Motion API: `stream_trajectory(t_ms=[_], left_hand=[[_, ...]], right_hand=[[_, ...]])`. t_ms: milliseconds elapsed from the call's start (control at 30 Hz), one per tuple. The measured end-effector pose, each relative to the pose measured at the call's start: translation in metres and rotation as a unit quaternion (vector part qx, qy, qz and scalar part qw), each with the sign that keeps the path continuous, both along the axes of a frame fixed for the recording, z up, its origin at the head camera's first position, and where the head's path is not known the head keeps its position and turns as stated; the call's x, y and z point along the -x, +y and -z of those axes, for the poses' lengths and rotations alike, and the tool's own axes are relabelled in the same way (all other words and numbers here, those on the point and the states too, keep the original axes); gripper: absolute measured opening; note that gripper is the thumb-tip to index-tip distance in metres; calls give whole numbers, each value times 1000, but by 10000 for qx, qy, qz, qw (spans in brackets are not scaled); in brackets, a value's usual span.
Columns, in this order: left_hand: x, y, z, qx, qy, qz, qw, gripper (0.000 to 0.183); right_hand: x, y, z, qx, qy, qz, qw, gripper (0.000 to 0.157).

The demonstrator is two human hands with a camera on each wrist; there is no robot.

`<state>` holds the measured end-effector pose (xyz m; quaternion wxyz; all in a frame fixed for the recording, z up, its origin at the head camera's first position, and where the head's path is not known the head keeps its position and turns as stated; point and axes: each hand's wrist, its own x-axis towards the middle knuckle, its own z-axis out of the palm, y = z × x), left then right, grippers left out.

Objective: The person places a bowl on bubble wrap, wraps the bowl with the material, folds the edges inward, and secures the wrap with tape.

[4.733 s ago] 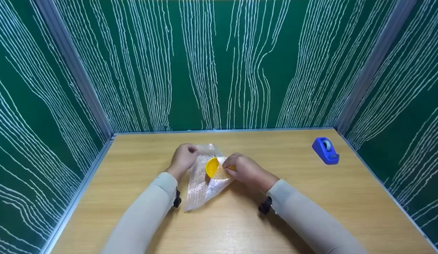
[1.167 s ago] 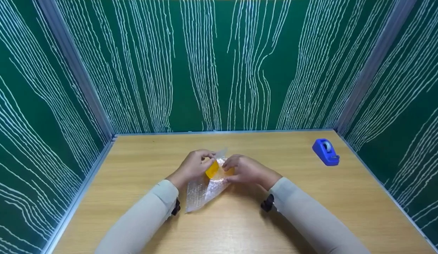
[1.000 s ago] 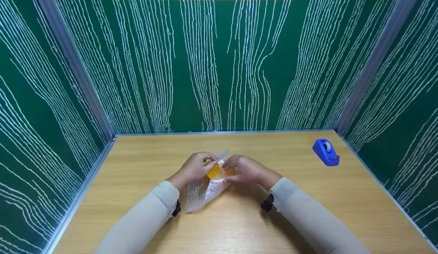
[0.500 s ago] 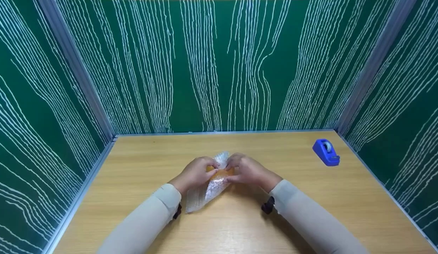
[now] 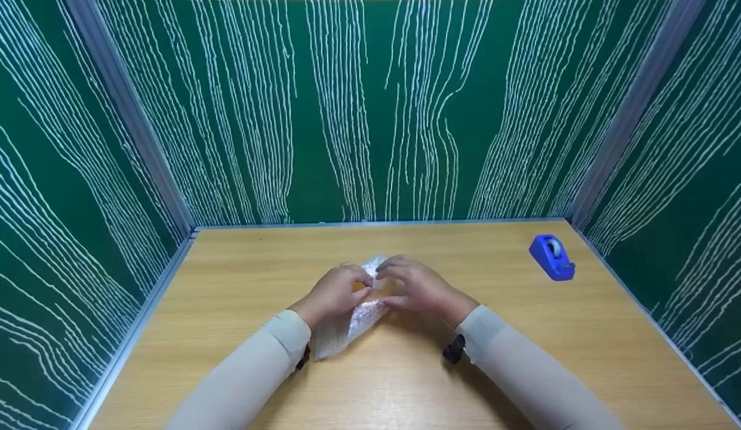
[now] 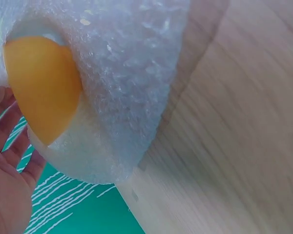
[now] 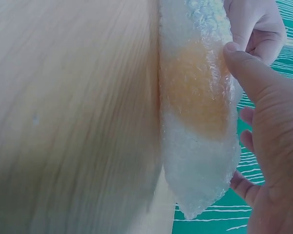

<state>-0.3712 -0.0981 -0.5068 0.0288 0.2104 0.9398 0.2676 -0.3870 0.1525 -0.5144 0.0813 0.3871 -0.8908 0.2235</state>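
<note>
A sheet of bubble wrap [image 5: 339,339] lies folded around a yellow, round-rimmed cup-like thing [image 6: 44,90] at mid-table. One end of the yellow thing shows bare in the left wrist view; in the right wrist view its colour comes through the plastic. My left hand [image 5: 333,294] pinches the wrap's edge at the left and upper side. From the right, my right hand [image 5: 427,289] holds the bundle, its thumb [image 7: 251,68] against the wrap and its fingers on the far side.
A blue tape dispenser [image 5: 552,258] with a roll of tape stands at the back right of the wooden table [image 5: 227,334]. Green panels [image 5: 245,119] with white wavy lines close off the back and both sides.
My left hand has moved right and folded the left part of the bubble wrap over the yellow thing, whose open end is now covered from above. The right hand has stayed at its side.
</note>
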Motion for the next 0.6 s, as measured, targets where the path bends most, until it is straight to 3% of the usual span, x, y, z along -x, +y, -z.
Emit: stream_trajectory(t_ms=[133,300,467,600], left_hand=[[1,0,1,40,239,172,9996,20],[2,-3,2,-27,519,452,9976,23],[0,-13,1,-35,499,387,9980,21],[-4,-25,-1,15,743,500,9960,18]], right_hand=[[1,0,0,-219,289,-472,9982,41],[2,2,1,-421,486,-767,9950,39],[2,3,1,-523,406,-806,9945,41],[2,3,1,-628,268,-701,9952,44]])
